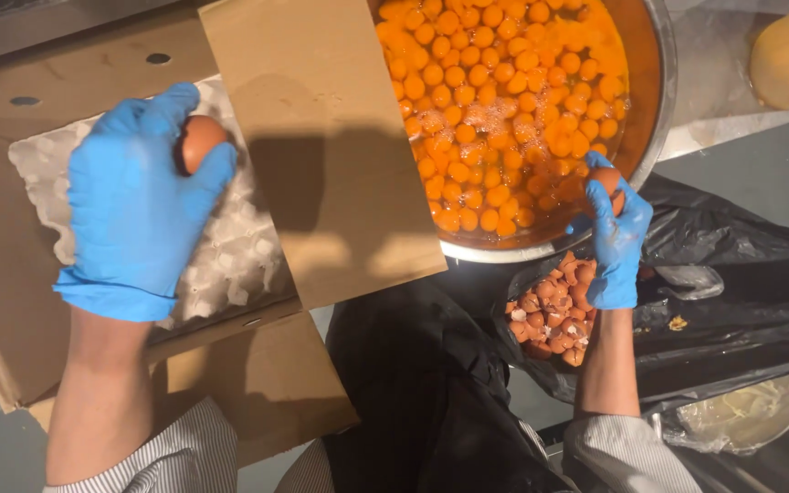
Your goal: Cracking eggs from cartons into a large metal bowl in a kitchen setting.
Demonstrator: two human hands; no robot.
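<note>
Above a cardboard box [11, 301] lined with a grey egg tray [230, 256], the left hand [139, 201], in a blue glove, grasps a brown egg [201, 141]. At the rim of a large steel bowl [655, 110], the right hand [615, 242], also gloved, grips a second brown egg [606, 181], touching or just beside the edge. Dozens of orange yolks [504, 100] float in the bowl. Cracking well here would seem to call for a firm tap on the rim and a clean parting over the bowl, so no shell drops among the yolks. Broken shells [550, 315] lie heaped in a black plastic bag [741, 265] just below the right hand. A box flap [321, 146] overlaps the bowl's near side. Beyond, a grey tabletop [760, 169] shows; a smaller metal bowl [746, 415] sits lower right. Striped sleeves [175, 456] cover both forearms.
</note>
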